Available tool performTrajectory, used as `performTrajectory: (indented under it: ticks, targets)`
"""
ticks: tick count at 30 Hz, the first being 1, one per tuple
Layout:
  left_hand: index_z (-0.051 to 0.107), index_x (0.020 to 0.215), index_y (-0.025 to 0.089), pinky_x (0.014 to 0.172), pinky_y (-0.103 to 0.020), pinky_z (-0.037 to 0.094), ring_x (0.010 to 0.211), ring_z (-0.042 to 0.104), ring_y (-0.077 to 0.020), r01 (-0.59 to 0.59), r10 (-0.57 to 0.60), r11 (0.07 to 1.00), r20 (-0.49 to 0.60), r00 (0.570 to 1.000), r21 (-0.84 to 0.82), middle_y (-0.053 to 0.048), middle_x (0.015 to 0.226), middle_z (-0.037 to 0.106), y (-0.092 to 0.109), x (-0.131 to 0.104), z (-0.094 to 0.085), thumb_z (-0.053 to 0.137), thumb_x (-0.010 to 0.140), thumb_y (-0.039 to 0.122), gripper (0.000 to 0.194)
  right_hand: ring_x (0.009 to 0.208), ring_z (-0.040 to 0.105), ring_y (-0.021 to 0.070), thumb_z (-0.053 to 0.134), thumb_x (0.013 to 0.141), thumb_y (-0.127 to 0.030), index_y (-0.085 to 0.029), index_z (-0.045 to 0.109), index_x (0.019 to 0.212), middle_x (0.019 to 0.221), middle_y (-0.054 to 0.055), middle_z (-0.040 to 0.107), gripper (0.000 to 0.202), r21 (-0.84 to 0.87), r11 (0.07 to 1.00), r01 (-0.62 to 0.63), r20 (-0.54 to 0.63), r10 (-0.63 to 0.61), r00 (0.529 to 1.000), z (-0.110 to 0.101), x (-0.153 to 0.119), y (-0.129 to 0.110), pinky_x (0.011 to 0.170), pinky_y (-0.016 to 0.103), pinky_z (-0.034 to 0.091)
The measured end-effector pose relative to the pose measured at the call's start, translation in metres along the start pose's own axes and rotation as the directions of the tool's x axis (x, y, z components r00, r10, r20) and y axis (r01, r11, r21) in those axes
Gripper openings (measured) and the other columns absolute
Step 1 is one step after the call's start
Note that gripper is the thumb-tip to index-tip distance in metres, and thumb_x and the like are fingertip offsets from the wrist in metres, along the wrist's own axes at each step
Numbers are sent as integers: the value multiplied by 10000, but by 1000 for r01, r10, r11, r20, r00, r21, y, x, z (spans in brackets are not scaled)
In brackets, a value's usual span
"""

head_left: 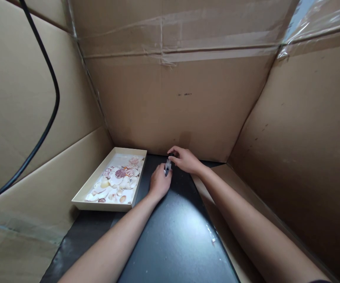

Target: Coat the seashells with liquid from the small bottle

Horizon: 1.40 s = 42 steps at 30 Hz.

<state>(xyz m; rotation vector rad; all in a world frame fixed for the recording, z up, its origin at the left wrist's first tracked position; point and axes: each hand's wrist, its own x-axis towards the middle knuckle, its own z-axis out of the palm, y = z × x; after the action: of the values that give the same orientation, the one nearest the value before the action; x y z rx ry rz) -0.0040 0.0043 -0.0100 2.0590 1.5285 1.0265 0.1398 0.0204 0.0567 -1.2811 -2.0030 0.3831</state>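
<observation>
Near the far end of the dark table (181, 228), my left hand (160, 181) is closed around a small clear bottle-like object (168, 165), which stands roughly upright. My right hand (184, 159) is just above and to the right of it, its thumb and fingers pinching the dark top (171, 155) of that object. The fingers partly cover the object, so its exact kind cannot be made out.
A shallow cream box (105, 206) with a seashell picture or shells inside lies left of my hands. Cardboard walls (164, 102) enclose the back and both sides. A black cable (57, 94) hangs at the left. A cardboard strip (225, 177) runs along the table's right edge.
</observation>
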Motion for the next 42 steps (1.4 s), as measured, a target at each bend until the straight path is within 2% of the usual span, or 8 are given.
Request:
performTrajectory:
  ticks: [9, 15, 20, 24, 29, 32, 35, 42]
  targets:
    - [542, 877, 186, 671, -245, 354, 759, 529, -154, -12, 8, 994, -30, 1000, -113, -30, 851, 589, 2, -1, -1, 484, 856, 294, 125, 589, 506, 100, 609, 822, -317, -159, 629, 891, 677, -3, 613, 173, -78, 996, -48, -40, 45, 998, -2, -1, -6, 552, 214, 313]
    - [543, 838, 188, 655, -237, 338, 727, 512, -144, -32, 29, 989, -24, 999, -143, -14, 802, 586, 0, 0, 1, 490, 855, 334, 157, 681, 554, 114, 582, 834, -250, -169, 660, 944, 789, 24, 669, 157, -70, 997, -12, 4, 12, 1000, -6, -1, -7, 610, 218, 349]
    - [542, 831, 186, 638, -231, 327, 698, 498, -133, -36, 32, 982, -25, 999, -184, 1, 772, 576, 4, -1, -1, 495, 852, 336, 159, 690, 555, 112, 573, 826, -220, -166, 657, 946, 790, 19, 668, 156, -31, 999, -19, 25, 20, 999, -9, 1, -6, 624, 217, 363]
    - [542, 857, 180, 643, -229, 337, 699, 505, -131, -10, 0, 973, -42, 999, -231, 1, 775, 581, 6, -2, -2, 524, 835, 331, 154, 658, 540, 109, 595, 811, -275, -165, 631, 859, 736, 5, 636, 125, -27, 998, -50, 22, 50, 998, -13, 1, -8, 582, 215, 340]
    - [547, 870, 177, 645, -231, 344, 695, 515, -135, 16, -32, 964, -53, 998, -266, -6, 777, 596, 6, -1, -3, 539, 825, 334, 164, 589, 490, 103, 618, 798, -369, -167, 545, 760, 645, -20, 570, 218, -74, 996, -55, -2, 55, 998, -18, 0, -13, 530, 216, 294]
    - [550, 864, 175, 637, -229, 339, 688, 512, -134, 20, -34, 964, -50, 998, -264, -4, 769, 595, 5, -2, -3, 541, 824, 347, 178, 578, 471, 102, 639, 786, -359, -171, 515, 769, 629, -31, 539, 226, -94, 995, -18, -4, 18, 1000, -19, -1, -16, 527, 215, 280]
    - [553, 852, 172, 615, -223, 325, 673, 504, -128, 19, -33, 967, -50, 998, -255, 0, 755, 592, 5, -2, -3, 542, 825, 368, 199, 593, 454, 101, 637, 786, -282, -177, 518, 835, 663, -34, 530, 165, -125, 990, 67, 24, -65, 998, -19, -2, -21, 547, 213, 283]
    - [537, 828, 162, 555, -211, 291, 607, 466, -104, -2, -14, 965, -60, 998, -261, 19, 692, 562, 6, -2, -4, 523, 836, 399, 237, 730, 514, 118, 589, 798, -159, -199, 579, 941, 924, 24, 557, 148, -298, 936, 187, 46, -182, 982, -21, -8, -40, 634, 221, 341]
